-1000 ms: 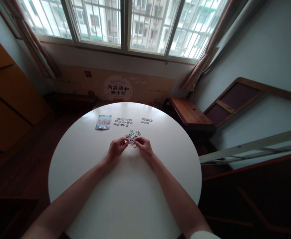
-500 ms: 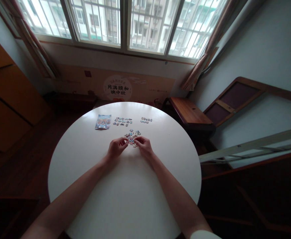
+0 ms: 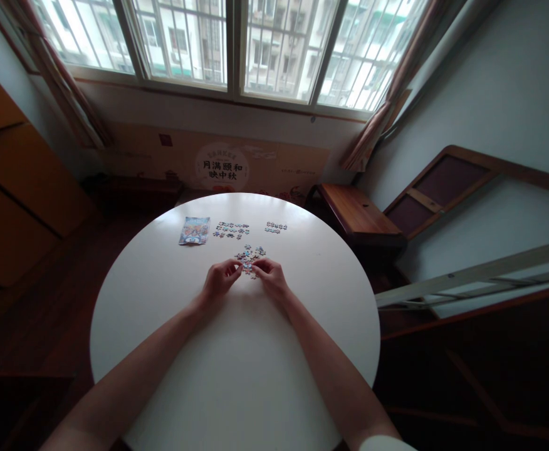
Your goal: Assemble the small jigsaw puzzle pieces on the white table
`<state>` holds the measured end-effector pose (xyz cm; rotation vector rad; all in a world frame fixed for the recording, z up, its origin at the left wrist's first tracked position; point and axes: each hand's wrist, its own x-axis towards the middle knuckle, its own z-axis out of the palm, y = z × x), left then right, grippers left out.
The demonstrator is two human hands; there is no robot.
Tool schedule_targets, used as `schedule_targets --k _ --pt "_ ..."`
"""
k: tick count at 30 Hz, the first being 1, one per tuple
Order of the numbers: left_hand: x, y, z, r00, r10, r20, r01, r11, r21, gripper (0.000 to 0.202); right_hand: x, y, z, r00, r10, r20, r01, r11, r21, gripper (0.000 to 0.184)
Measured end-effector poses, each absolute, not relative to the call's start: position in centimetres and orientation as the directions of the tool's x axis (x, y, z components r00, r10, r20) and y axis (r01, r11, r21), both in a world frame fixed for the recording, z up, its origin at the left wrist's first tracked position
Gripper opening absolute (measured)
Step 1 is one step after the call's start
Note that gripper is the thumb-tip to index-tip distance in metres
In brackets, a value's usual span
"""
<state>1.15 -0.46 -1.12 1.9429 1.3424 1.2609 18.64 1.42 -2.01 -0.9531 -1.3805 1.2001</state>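
Both my hands rest on a round white table [image 3: 237, 363]. My left hand [image 3: 219, 279] and my right hand [image 3: 271, 277] meet fingertip to fingertip, each pinching small jigsaw pieces [image 3: 247, 268] at the near edge of a loose cluster of pieces [image 3: 252, 254]. Farther back lie two more groups of pieces, a left group [image 3: 230, 230] and a smaller right group [image 3: 276, 227]. A colourful picture card [image 3: 194, 230] lies flat to their left.
A wooden bench [image 3: 356, 216] stands past the table's right edge, with a leaning wooden frame [image 3: 444, 188] behind it. A barred window [image 3: 237, 44] and a printed cardboard panel [image 3: 222, 166] fill the far wall. An orange cabinet [image 3: 11, 188] is at left.
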Motion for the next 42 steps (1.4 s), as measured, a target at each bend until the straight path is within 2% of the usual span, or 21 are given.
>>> schedule_targets --k 16,42 --pt "1.17 -0.48 -1.11 0.102 0.904 0.416 0.531 -0.402 0.745 0.018 18.55 1.17 -1.6 -0.166 0.965 0.201 -0.047 0.196 -0.979 0.021" --pt "1.13 -0.48 -0.97 0.116 0.903 0.413 0.496 -0.413 0.764 0.019 18.6 1.28 -1.82 -0.164 0.961 0.222 -0.021 0.222 -0.975 0.023"
